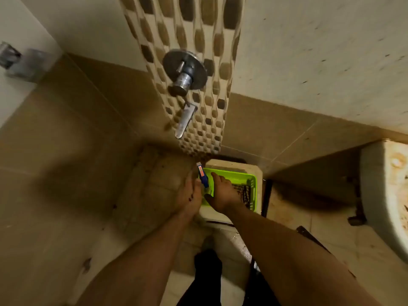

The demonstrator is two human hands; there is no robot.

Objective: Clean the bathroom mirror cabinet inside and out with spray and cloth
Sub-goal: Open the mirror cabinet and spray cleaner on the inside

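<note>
Both arms reach down to a green basket (pixel 249 180) that sits on a pale stool (pixel 238 165) against the wall. The left hand (pixel 190 195) is closed around the lower end of a blue tube (pixel 203 175) with an orange label, held tilted at the basket's left edge, its white cap pointing up toward the wall. The right hand (pixel 223 193) lies inside the basket, palm down, fingers (pixel 215 175) spread toward the far rim; I cannot tell whether it grips anything, since whatever is under it stays hidden. Dark slots show in the basket floor to the right of that hand. Above, on the patterned tile strip, a chrome tap (pixel 184 74) juts out with its lever (pixel 185 121) hanging below. A stained sink (pixel 388 195) curves in at the right (no spray, cloth or cabinet in sight from here). The floor tiles (pixel 66 184) are brown.
</note>
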